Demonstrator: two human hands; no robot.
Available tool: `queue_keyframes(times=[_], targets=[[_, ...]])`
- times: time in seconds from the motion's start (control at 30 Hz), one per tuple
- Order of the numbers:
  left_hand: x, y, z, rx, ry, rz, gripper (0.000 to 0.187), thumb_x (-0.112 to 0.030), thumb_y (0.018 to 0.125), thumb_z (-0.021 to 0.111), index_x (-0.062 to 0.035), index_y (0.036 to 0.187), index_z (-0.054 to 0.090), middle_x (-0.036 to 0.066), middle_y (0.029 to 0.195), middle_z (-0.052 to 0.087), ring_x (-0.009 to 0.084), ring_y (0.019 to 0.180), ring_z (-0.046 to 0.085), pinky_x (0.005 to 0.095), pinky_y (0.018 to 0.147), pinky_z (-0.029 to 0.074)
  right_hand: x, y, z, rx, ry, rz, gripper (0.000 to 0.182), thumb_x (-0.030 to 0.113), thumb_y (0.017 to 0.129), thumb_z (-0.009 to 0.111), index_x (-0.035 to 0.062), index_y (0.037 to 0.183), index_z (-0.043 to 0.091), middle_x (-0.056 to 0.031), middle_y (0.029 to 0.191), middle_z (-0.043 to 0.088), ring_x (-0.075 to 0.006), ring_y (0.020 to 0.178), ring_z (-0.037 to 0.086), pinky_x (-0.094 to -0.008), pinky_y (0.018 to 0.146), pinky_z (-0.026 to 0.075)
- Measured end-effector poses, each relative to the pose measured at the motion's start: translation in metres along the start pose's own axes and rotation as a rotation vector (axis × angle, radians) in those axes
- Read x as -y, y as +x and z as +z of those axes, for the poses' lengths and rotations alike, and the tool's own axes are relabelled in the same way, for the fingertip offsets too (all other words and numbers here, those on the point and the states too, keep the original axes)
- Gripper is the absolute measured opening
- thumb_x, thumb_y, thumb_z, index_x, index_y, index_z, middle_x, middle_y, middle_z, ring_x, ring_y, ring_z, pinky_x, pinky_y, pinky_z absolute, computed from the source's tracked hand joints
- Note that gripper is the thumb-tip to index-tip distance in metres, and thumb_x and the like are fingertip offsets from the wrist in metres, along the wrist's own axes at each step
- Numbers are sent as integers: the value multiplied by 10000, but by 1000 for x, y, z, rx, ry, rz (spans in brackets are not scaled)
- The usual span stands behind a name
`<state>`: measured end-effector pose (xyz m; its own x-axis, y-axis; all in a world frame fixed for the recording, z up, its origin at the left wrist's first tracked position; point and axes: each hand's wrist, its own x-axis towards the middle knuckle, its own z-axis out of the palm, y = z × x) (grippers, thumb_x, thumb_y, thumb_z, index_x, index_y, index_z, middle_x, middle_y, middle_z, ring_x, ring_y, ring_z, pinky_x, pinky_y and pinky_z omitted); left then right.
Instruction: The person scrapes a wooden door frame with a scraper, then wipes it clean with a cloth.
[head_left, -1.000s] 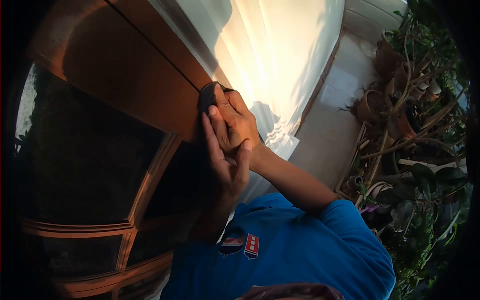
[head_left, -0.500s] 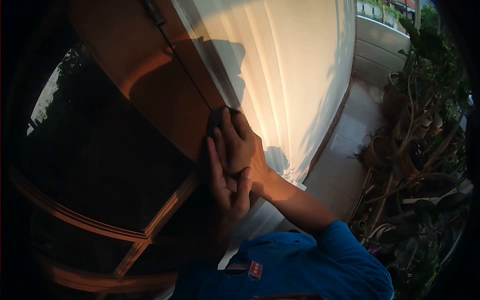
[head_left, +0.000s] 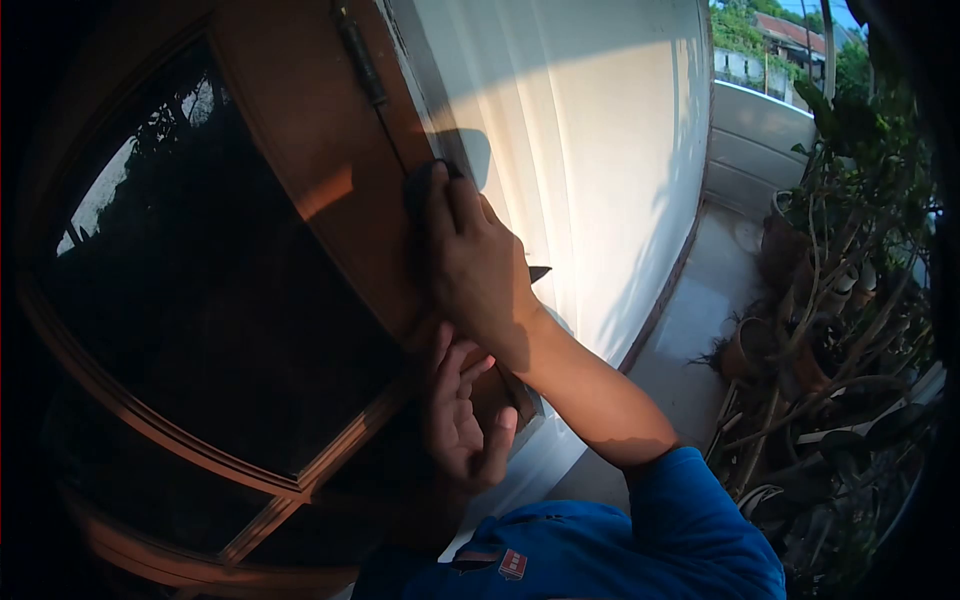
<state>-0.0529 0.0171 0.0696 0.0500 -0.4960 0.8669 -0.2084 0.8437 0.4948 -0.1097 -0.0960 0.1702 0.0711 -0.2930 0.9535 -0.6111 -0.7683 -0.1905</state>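
Along the edge of a brown wooden door [head_left: 290, 150], my right hand [head_left: 480, 265] is wrapped over a dark rounded object [head_left: 422, 188], pressing it near the seam below a metal hinge [head_left: 360, 65]. The object is mostly covered by my fingers and I cannot make out what it is. Just below my right wrist is my left hand [head_left: 465, 420], its fingers loosely curled and apart from the thumb, with nothing visible in it.
Right of the door is a sunlit white wall [head_left: 610, 150] with ridges and shadows. A tiled floor strip [head_left: 690, 310] runs beside it. Potted plants [head_left: 745, 350] crowd the right side. Dark glass panes [head_left: 220, 300] fill the door's wooden frame.
My right hand and the dark object have moved up along the door edge. My left hand has come away from my right hand and sits lower. The view has shifted slightly.
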Motion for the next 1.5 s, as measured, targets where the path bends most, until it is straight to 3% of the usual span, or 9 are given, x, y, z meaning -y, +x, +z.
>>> queue_keyframes(times=[0.13, 0.27, 0.5, 1.0, 1.1, 1.13, 1.33, 1.43, 1.5], targets=[[11, -35, -14, -57, 8, -293, 551, -45, 906, 581, 88, 1412, 408, 145, 1030, 637, 159, 930, 620, 296, 867, 495, -12, -101, 5, 243, 34, 78, 635, 52, 833, 543, -199, 1387, 360, -199, 1010, 544, -328, 901, 638, -368, 608, 588], [29, -64, -16, -52, -27, -425, 401, 13, 908, 592, 51, 1303, 540, 92, 966, 646, 80, 735, 587, 228, 712, 486, -22, -183, 7, 448, 79, 173, 619, 121, 838, 576, -192, 1345, 407, -236, 1079, 568, -368, 919, 655, -397, 657, 593], [17, -90, -10, 16, -56, -573, 256, -12, 929, 617, 19, 1183, 622, 76, 928, 681, 67, 703, 568, 211, 650, 478, -55, -307, 34, 727, 287, 458, 253, 202, 850, 633, 31, 1036, 624, -192, 1009, 610, -384, 871, 662, -444, 696, 569], [62, -229, -51, 15, 15, -794, 334, -172, 926, 691, -11, 1215, 652, 121, 1071, 711, 173, 930, 697, 307, 809, 560, 50, -311, -67, 598, 868, 1302, 318, 199, 972, 635, 2, 1218, 590, -44, 715, 653, -81, 431, 537, -240, 377, 414], [76, -248, -54, 35, -75, -842, 387, -193, 926, 681, -23, 1265, 610, 124, 1119, 689, 175, 934, 689, 308, 792, 562, 73, -300, -73, 538, 873, 1327, 380, 258, 994, 605, -20, 1251, 572, -76, 838, 684, -109, 516, 604, -256, 391, 458], [79, -254, -55, 39, -98, -855, 405, -200, 926, 678, -27, 1282, 595, 125, 1136, 682, 175, 935, 687, 308, 787, 562, 57, -360, -41, 347, 845, 1052, 370, 256, 1001, 594, -17, 1251, 580, -69, 904, 697, -107, 653, 651, -250, 500, 512], [98, -277, -64, 52, -196, -910, 518, -242, 926, 660, -52, 1383, 509, 132, 1232, 640, 178, 943, 671, 310, 753, 566, 72, -309, -76, 446, 1030, 1583, 314, 193, 990, 619, 7, 1242, 603, -35, 931, 693, -82, 832, 631, -252, 751, 534], [107, -294, -70, 47, -227, -941, 576, -263, 926, 651, -64, 1434, 467, 135, 1280, 618, 180, 947, 663, 312, 736, 567, 46, -316, -53, 328, 966, 1338, 329, 186, 959, 660, 8, 1226, 590, -38, 787, 674, -69, 519, 573, -224, 451, 459], [118, -308, -74, 53, -247, -960, 615, -277, 926, 644, -72, 1468, 438, 138, 1313, 604, 181, 949, 658, 312, 725, 568, 36, -248, -61, 223, 794, 1131, 335, 144, 940, 688, 5, 1230, 596, -47, 899, 697, -68, 701, 626, -217, 620, 515]])
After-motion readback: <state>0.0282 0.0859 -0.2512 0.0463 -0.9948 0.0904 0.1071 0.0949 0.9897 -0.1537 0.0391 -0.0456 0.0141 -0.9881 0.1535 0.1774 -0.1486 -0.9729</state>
